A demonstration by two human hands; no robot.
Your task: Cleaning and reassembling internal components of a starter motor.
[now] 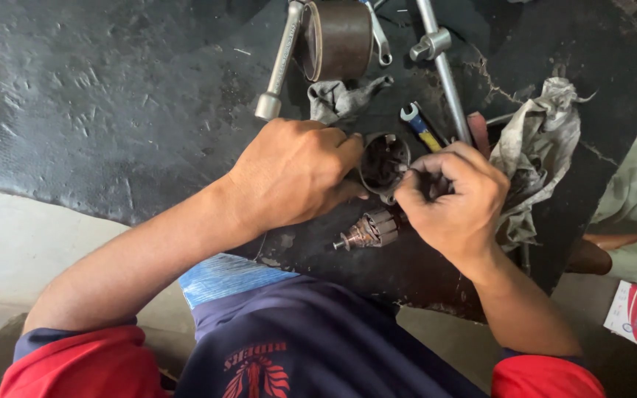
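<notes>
While both hands meet over the dark bench (112, 110), the scene reads as follows, each place told from the round housing.

Round housing: a small dark cup-shaped metal part (383, 161), open face toward the camera, held up between the two hands.
Left hand: the left hand (293, 175) is closed around the housing's left side, fingers curled tight on it.
Right hand: the right hand (457, 197) is bunched narrow at the housing's right rim, fingertips (411, 184) pinched there; whether they hold a small piece cannot be told.
Armature: a coppery wound armature (370, 230) lies on the bench just below the housing.
Cylinder: a larger rusty cylinder (337, 38) stands well above the housing.
Socket wrench: a socket wrench (280, 63) lies above-left of the housing.
Spanner: a small spanner (416, 121) lies just above-right.
Rag: a grimy rag (540, 140) lies to the right, beyond the right hand.
</notes>
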